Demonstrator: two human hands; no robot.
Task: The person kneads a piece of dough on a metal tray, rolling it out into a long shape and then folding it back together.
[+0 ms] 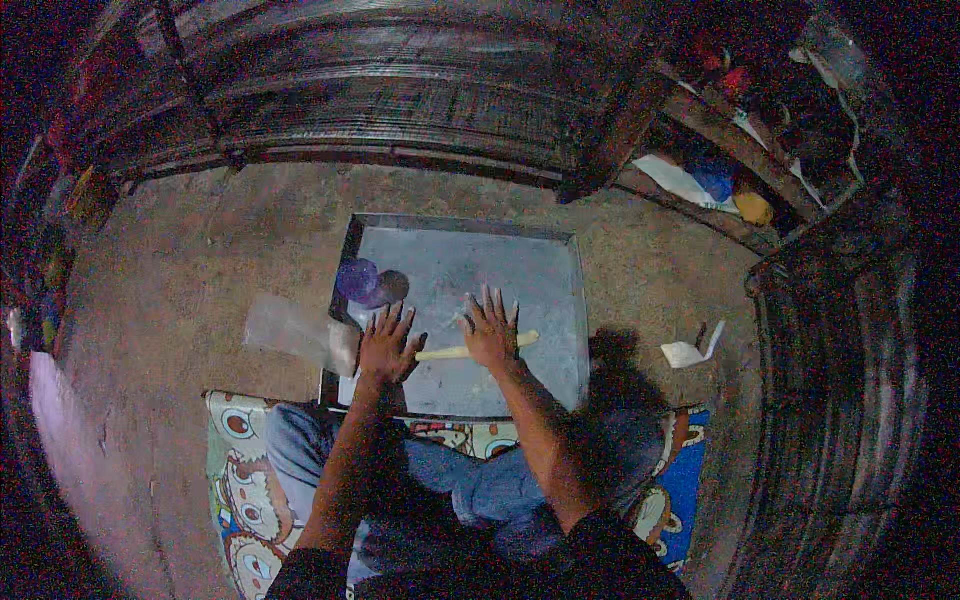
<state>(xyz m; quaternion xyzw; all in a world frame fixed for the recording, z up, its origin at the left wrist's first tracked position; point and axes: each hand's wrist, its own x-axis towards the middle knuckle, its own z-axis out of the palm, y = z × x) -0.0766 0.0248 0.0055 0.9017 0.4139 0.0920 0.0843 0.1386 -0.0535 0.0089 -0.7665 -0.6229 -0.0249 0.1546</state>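
Observation:
A shallow metal tray (470,395) lies in front of me, and across it runs a pale yellow rope that looks like dough (445,353). My left hand (388,345) is spread flat at the rope's left end, hiding that end. My right hand (490,330) lies palm down over the rope further right, fingers apart; a short end sticks out past it. Neither hand grips anything. Beyond my left hand, a round purple container (357,281) rests by the tray's left edge, a dark shadow beside it.
A clear plastic bag (285,328) overlaps the tray's left side. On the floor at right lies a small white opened packet or paper (683,354). I sit on a cartoon-patterned mat (240,470). Corrugated sheet walls (400,110) and a wooden shelf (690,215) with cloths border the floor.

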